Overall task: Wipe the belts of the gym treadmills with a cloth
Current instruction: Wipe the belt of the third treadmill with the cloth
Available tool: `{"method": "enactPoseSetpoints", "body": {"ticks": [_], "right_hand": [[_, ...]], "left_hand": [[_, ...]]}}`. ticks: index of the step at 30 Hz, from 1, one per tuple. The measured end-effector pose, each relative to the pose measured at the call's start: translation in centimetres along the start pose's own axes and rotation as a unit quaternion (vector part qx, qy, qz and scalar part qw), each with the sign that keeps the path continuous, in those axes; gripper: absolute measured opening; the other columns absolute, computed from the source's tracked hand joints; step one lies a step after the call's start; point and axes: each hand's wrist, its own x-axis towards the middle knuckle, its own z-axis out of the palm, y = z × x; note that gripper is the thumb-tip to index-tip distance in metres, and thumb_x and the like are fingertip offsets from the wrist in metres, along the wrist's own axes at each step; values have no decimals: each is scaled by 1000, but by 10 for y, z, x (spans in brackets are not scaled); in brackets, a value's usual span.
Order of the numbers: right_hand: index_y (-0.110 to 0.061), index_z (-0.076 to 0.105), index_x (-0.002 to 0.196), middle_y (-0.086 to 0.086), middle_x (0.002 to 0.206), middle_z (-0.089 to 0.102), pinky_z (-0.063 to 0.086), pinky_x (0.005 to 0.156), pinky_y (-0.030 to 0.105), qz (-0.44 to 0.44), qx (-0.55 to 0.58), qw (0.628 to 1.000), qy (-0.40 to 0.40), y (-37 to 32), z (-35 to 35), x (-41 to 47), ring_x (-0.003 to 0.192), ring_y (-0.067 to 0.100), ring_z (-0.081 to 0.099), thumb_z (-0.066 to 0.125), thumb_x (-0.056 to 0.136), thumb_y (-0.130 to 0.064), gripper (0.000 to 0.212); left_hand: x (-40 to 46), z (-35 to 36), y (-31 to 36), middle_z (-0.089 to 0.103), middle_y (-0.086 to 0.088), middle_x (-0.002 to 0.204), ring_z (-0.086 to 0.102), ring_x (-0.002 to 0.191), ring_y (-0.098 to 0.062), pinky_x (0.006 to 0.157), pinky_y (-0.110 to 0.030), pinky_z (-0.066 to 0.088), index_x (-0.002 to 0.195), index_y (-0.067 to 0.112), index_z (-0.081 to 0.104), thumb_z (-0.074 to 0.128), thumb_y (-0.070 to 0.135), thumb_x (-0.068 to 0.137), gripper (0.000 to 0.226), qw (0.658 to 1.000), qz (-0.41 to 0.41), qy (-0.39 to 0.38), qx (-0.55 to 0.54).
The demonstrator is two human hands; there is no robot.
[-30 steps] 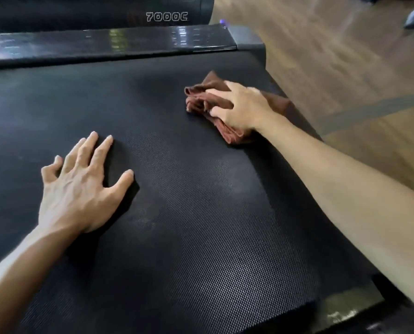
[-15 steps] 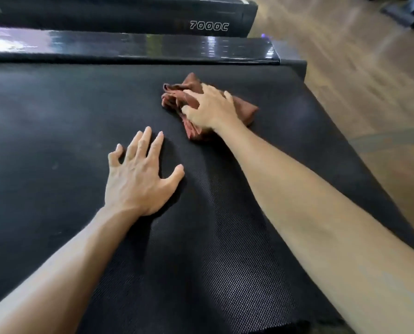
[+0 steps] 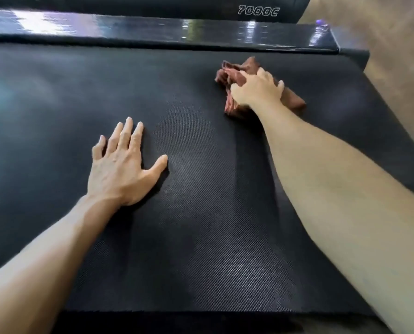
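Note:
A black textured treadmill belt [image 3: 201,213] fills most of the view. A crumpled brown cloth [image 3: 234,73] lies on the belt's far right part. My right hand [image 3: 256,90] lies on top of the cloth with its fingers curled into the folds, gripping it against the belt. My left hand [image 3: 121,167] lies flat on the belt at centre left, fingers straight and spread, holding nothing. Both forearms reach in from the bottom of the view.
A glossy black side rail [image 3: 177,30] runs along the belt's far edge. Behind it is a second treadmill part marked 7000C [image 3: 257,10]. Wooden floor [image 3: 393,39] shows at the right, past the grey end cap [image 3: 353,56].
My right hand has slid the cloth leftwards across the belt, away from its right edge. The camera has shifted, so both hands appear further right and the belt's near edge shows.

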Motion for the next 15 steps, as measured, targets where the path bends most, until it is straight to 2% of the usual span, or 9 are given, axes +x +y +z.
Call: {"method": "enactPoseSetpoints", "body": {"ticks": [4, 7, 9, 11, 13, 15], "right_hand": [[-44, 35, 158, 7, 172, 20, 7, 127, 56, -145, -29, 989, -29, -49, 14, -5, 158, 25, 17, 39, 99, -59, 61], [-53, 40, 152, 2, 170, 26, 8, 127, 55, -259, -9, 965, -48, -37, 14, -44, 157, 20, 21, 41, 90, -62, 63], [-55, 45, 148, -3, 168, 31, 9, 126, 54, -300, 20, 951, -65, -7, 13, -75, 155, 17, 25, 42, 85, -61, 64], [-52, 46, 149, -4, 167, 33, 13, 127, 51, -282, 21, 957, -59, 25, 10, -87, 153, 17, 28, 41, 83, -62, 67], [-49, 46, 151, -1, 166, 35, 21, 125, 48, -216, 15, 976, -28, 39, 5, -73, 152, 21, 32, 39, 82, -63, 71], [-45, 43, 153, 4, 167, 34, 22, 124, 47, -134, 8, 991, 0, 23, 4, -43, 152, 25, 32, 41, 91, -58, 64]], "left_hand": [[4, 3, -2, -3, 3, 173, -8, 158, -10, 127, -41, -3, 165, 24, 6, 8, 84, 79, 105, 1000, -1, 14, 8], [2, 2, -2, -1, 2, 173, -5, 158, -12, 127, -42, -1, 165, 23, 9, 9, 84, 79, 106, 1000, 1, 15, 12], [0, 1, -1, -1, 2, 173, -6, 158, -12, 127, -43, -1, 165, 22, 9, 9, 84, 79, 105, 1000, 1, 12, 8], [0, 2, -1, -2, 2, 173, -6, 158, -11, 127, -42, -1, 165, 22, 8, 9, 84, 80, 105, 1000, -1, 15, 7], [1, 3, 0, -2, 1, 173, -6, 158, -12, 127, -42, -1, 165, 22, 8, 9, 84, 79, 106, 1000, 1, 20, 1], [2, 4, 0, -1, 1, 173, -5, 158, -12, 126, -43, 0, 165, 22, 9, 11, 84, 80, 105, 1000, 4, 25, 0]]}}
